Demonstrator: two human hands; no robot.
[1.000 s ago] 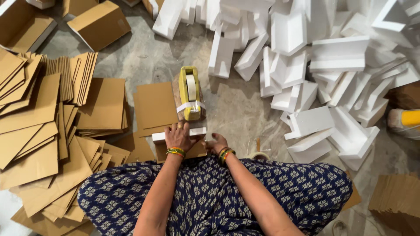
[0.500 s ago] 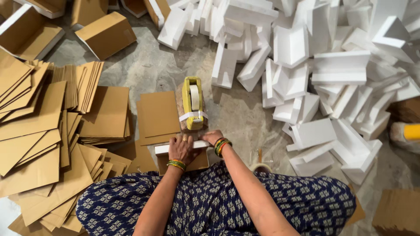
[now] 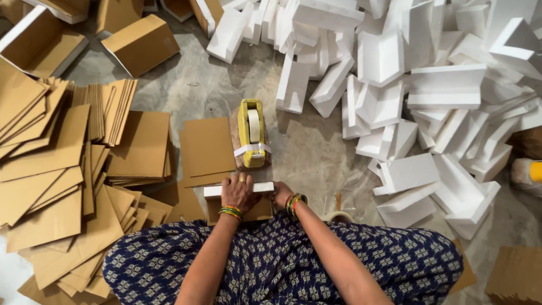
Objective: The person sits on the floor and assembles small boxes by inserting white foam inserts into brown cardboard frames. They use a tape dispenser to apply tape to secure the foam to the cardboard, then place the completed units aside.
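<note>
While the person is sitting on the rough grey concrete floor in a dark blue patterned garment, both hands are pressing on a small package lying just in front of the knees: a white foam slab sitting on a brown cardboard piece. The left hand is lying flat, fingers spread and pointing forward, palm down on the foam's top edge; it is resting there rather than gripping. The right hand is sitting at the package's right end, fingers curled against it, though how firmly it is holding cannot be told. Coloured bangles are ringing both wrists.

Just beyond the package, a yellow tape dispenser is standing on the floor, its pale roll showing on top and a strip of tape stretching across its near end. Flat, smooth sheets of brown cardboard are lying beside it to the left, and many more cut cardboard panels are fanning out in loose, overlapping heaps further left. To the right, blocky white foam corner pieces, L-shaped and matte, are piling up in a jumble. Folded cardboard boxes are lying at the top left.
</note>
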